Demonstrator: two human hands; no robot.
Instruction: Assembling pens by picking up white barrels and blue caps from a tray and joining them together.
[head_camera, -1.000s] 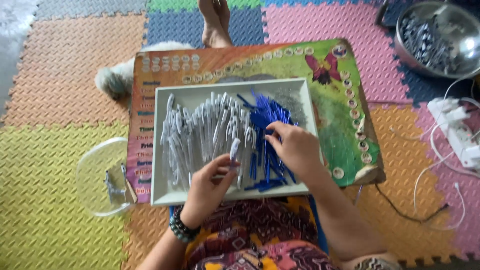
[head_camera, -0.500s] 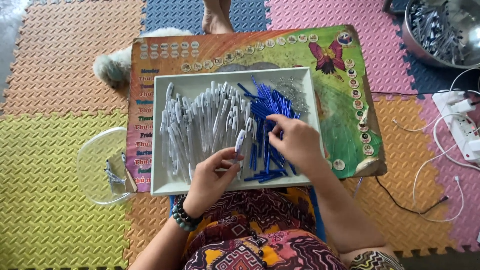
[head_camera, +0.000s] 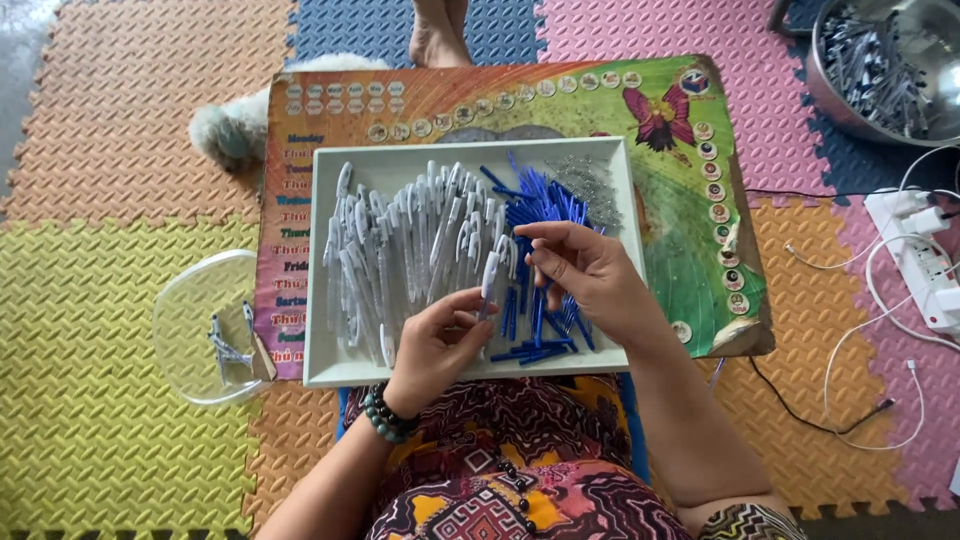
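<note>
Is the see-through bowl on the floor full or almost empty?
Almost empty: the clear bowl holds only a few small pieces, and the yellow mat shows through it.

The floor (head_camera: 110, 420) is covered with coloured foam mats. On it lie a clear bowl (head_camera: 190, 325), a metal bowl (head_camera: 885, 65) and a white power strip (head_camera: 925, 265).

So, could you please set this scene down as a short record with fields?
left hand: holds a white pen barrel upright over the tray
right hand: fingertips pinched together just right of that barrel
tray: white, holds white barrels on the left, blue pen parts on the right
under tray: colourful board
left of board: clear bowl with a few pieces
top right: metal bowl
</note>
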